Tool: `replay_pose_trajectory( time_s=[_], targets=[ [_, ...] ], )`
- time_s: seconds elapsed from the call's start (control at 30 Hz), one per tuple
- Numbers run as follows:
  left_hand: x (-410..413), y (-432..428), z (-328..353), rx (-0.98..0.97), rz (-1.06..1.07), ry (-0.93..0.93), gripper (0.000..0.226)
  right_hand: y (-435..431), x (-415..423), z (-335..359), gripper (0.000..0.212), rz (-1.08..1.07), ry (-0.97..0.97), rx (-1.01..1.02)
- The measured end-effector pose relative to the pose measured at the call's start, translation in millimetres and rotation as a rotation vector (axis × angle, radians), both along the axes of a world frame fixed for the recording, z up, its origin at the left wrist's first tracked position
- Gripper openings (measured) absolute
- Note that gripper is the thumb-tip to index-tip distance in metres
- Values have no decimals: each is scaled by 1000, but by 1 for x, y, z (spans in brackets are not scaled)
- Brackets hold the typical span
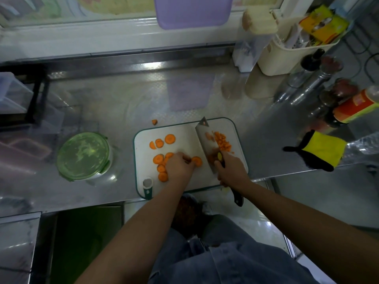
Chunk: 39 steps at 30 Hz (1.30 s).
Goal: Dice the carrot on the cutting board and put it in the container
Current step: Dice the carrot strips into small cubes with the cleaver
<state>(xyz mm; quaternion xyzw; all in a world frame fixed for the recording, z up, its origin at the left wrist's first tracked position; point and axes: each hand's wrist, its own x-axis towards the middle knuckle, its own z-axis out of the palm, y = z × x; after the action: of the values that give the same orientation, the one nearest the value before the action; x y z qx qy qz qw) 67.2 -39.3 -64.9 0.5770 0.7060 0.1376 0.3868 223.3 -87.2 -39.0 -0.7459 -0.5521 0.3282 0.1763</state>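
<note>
As seen from head: carrot slices [162, 159] on cutting board [184, 130], just left of knife blade [205, 143], pinched by left hand [178, 166]. Handle [238, 199] gripped in right hand [230, 170]. Diced pile [222, 141] right of blade. Container [85, 155] leftward, nearer left hand.

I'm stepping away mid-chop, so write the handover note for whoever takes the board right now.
Left hand: fingers curled on the carrot slices, steadying one beside the blade.
Right hand: grips the knife, blade down on the cutting board.
Done: carrot cut into rounds; a diced pile lies right of the blade.
Left to do: dice the other rounds, open the green-lidded container left of the board, and move everything in. One stray piece lies on the counter beyond the board.
</note>
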Motion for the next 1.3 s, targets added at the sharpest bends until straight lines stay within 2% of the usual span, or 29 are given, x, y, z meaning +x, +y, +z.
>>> replay_pose_trajectory(
  time_s=[0.23,0.47,0.57,0.7,0.9,1.17,1.3],
  targets=[
    [12,7,3,-69,26,14,17,-6,0,-4,42,167,-141,-1],
    [14,10,6,-170,95,-12,11,1,1,9,29,204,-197,61],
    [13,14,8,-222,91,-27,11,2,-1,11,31,235,-180,53],
    [12,16,9,-241,115,-60,12,0,-4,10,22,253,-233,25],
    [12,16,10,-254,149,-74,10,0,-7,7,35,245,-236,-3],
    [11,16,5,-246,173,-56,16,5,-17,-7,26,212,-216,17],
    [10,16,6,-243,172,-78,11,7,-14,-3,37,196,-196,50]
  ],
)
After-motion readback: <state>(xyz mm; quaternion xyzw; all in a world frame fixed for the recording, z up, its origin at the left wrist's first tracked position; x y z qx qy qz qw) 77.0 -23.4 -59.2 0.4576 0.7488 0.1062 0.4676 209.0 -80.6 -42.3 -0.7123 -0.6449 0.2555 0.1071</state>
